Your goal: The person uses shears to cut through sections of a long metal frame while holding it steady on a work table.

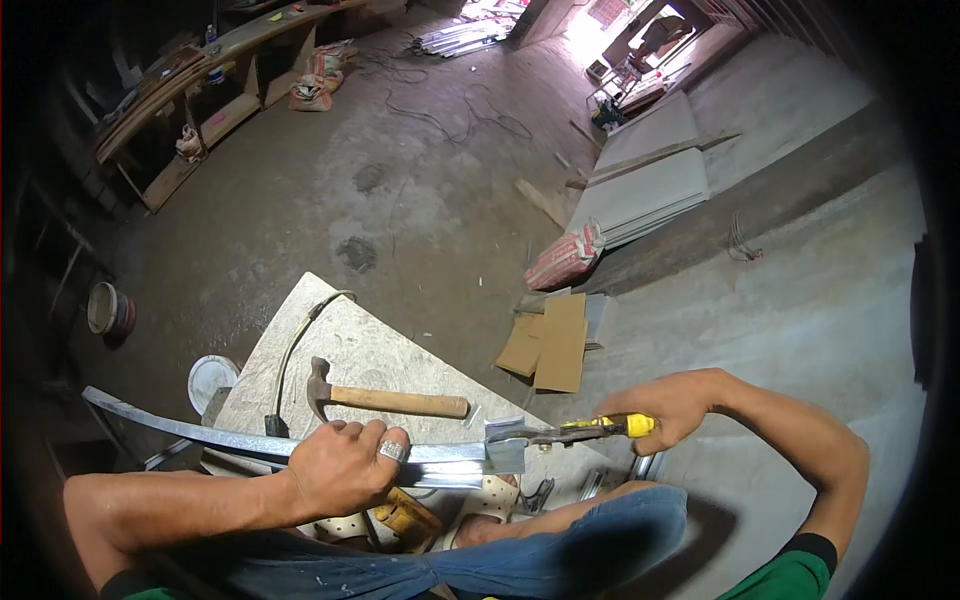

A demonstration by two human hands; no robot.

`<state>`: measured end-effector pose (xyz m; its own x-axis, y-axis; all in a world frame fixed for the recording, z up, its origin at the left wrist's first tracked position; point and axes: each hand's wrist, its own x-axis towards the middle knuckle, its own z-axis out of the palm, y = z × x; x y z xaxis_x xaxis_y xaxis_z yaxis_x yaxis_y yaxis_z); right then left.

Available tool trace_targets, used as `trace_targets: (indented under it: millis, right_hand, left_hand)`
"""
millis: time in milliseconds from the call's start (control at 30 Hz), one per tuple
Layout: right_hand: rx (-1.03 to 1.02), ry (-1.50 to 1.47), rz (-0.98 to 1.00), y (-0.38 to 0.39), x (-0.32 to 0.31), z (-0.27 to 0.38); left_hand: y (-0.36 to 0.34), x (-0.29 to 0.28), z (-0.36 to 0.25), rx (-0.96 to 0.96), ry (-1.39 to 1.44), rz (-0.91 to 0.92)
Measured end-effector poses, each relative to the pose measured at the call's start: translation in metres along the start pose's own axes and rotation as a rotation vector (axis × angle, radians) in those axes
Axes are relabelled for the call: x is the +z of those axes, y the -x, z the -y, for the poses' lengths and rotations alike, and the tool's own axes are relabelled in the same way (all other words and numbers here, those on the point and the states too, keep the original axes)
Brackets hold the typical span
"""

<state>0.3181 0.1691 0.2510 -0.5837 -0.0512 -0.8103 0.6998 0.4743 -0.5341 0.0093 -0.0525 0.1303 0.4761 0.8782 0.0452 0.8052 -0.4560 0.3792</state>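
My left hand [345, 465] is closed around a long galvanized metal channel [200, 428] that crosses in front of me from the far left. My right hand [660, 410] grips metal snips [625, 426] with yellow handles, their jaws on a bent flap [505, 455] at the channel's right end. A wooden-handled claw hammer [400, 400] lies just beyond the channel on a pale, worn board [280, 310], beside a cable [298, 345] with a dark connector. A yellow power tool [415, 512] is partly hidden under the channel, between my feet in pale clogs.
A white bucket [108, 310] and a lid [212, 378] stand left of the board. A wooden workbench [230, 120] runs along the back left. Cardboard [558, 340], a red-and-white sack [560, 255] and stacked sheets [655, 185] lie at right. Cords [460, 130] and metal lengths [460, 38] lie farther back.
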Motion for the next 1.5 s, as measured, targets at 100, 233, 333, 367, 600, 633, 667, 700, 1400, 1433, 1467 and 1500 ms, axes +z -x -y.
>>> trace_targets:
  millis: [100, 233, 333, 367, 600, 633, 667, 700, 1400, 1433, 1467, 1500]
  right_hand:
    - [0.034, 0.089, 0.05, -0.007, -0.004, 0.008]
    - [0.08, 0.167, -0.041, -0.007, 0.001, 0.011]
    - [0.113, 0.239, -0.081, -0.011, 0.003, 0.003]
    - [0.141, 0.288, -0.127, -0.011, 0.005, 0.0]
    - [0.083, 0.303, -0.138, -0.015, 0.01, -0.004]
    - [0.071, 0.296, -0.167, -0.015, 0.013, -0.006]
    - [0.059, 0.287, -0.195, -0.016, 0.014, -0.007]
    - [0.059, 0.284, -0.194, -0.016, 0.014, -0.008]
    - [0.053, -0.142, 0.143, -0.003, 0.006, -0.004]
    - [0.028, -0.037, 0.046, -0.002, 0.011, -0.016]
    - [0.0, 0.069, -0.051, -0.003, 0.012, -0.021]
    - [-0.002, 0.07, -0.048, -0.003, 0.011, -0.023]
  left_hand:
    - [0.003, 0.003, 0.001, -0.012, -0.023, -0.012]
    - [0.003, 0.005, 0.0, -0.011, -0.008, -0.016]
    - [0.004, 0.006, -0.002, 0.0, -0.002, -0.022]
    - [0.004, 0.007, -0.002, 0.013, 0.002, -0.025]
    - [0.004, 0.007, -0.001, -0.004, 0.045, 0.024]
    - [0.004, 0.006, 0.0, -0.001, 0.033, 0.038]
    - [0.004, 0.006, 0.0, 0.002, 0.021, 0.052]
    - [0.003, 0.005, 0.0, 0.003, 0.023, 0.054]
    - [0.004, 0.014, 0.004, -0.007, -0.013, -0.078]
    - [0.004, 0.013, 0.004, -0.009, -0.011, -0.079]
    - [0.003, 0.012, 0.003, -0.012, -0.006, -0.082]
    - [0.003, 0.012, 0.003, -0.014, -0.001, -0.085]
